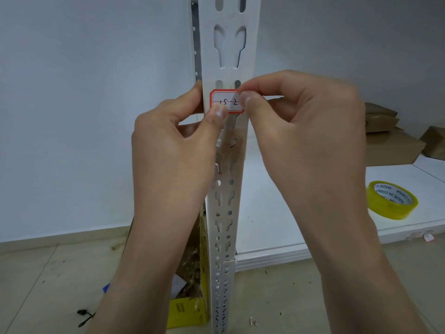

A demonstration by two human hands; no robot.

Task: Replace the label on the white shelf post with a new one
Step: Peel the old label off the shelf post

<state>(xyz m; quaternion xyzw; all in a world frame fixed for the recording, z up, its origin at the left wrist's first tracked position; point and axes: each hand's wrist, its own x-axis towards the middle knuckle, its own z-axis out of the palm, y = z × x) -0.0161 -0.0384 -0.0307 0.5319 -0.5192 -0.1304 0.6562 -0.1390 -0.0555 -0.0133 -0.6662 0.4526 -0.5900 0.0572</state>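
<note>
Pinching the right edge of the red-bordered label [228, 99] between thumb and forefinger, my right hand [305, 131] holds the sticker against the front face of the white shelf post [227, 49]. The other fingers of that hand are curled in behind the pinch.

My left hand [173, 150] grips the post from the left. Its thumb [218, 115] presses the label's lower left corner, and its forefinger lies along the post's left edge, with the rest of the fingers out of sight behind the metal.

The label sits about halfway up the visible part of the post, just below a pair of oval slots and partly covering the keyhole cut-outs under it. Handwritten black characters on its white centre read roughly "15-2", though my thumbs hide part of the writing. Whether the label is stuck flat or partly lifted cannot be told.

The post stands upright in the near centre, with a pale wall behind it. To the right, a roll of yellow tape [385, 210] lies flat on a white shelf board [301, 237]. Farther right and farther back on that board are brown cardboard boxes [390, 150]. At the foot of the post, to its left, a yellow carton [186, 312] stands on the tiled floor [48, 285].
</note>
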